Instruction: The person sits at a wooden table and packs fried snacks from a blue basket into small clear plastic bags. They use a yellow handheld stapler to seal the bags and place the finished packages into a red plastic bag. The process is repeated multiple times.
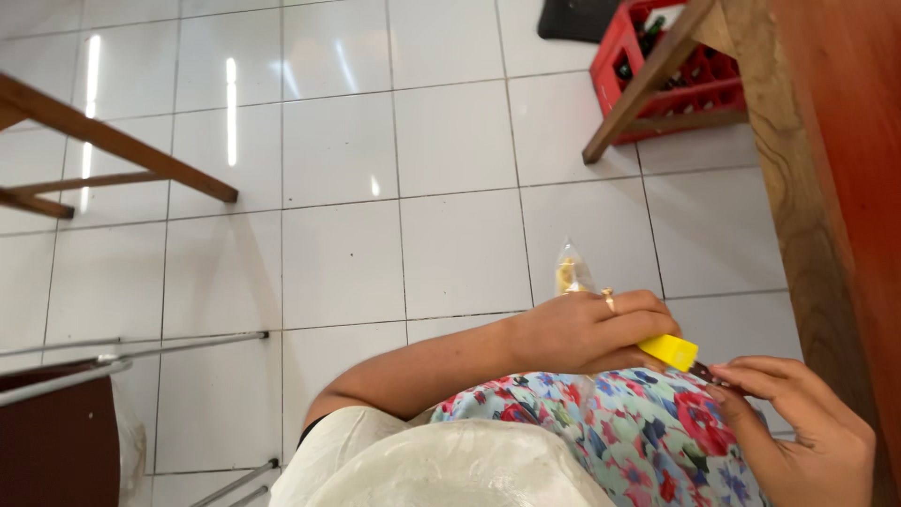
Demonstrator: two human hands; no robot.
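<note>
I see the left hand [589, 330] closed in a fist around a yellow block-shaped tool [670, 350], whose squared end juts out past the knuckles toward the right; a gold ring [609, 299] sits on one finger. From the top of that same fist rises a small clear plastic packet [570, 272], pinched at its neck and holding something pale yellow inside; I cannot tell what the contents are. The right hand [805, 421] comes in from the lower right with fingers loosely curled, its fingertips [729, 377] just beside the yellow tool's end and touching a thin dark piece there; whether it actually grips that piece I cannot tell, as the spot is too small to read.

Both hands hover over my lap, which is covered by a floral cloth [627, 434] in blue, red and white, with a pale plastic bag [450, 469] bunched below it at the bottom edge of the frame.

Outward, the white tiled floor [375, 188] fills most of the view and reflects strips of light. At the right edge stands a wooden table [798, 169] with a reddish top and a slanted brace. Behind it, at the upper right, a red plastic crate [676, 84] holds dark bottles. At the left, wooden bench legs [103, 150] cross the upper corner, and metal chair rails [141, 352] run below them.
</note>
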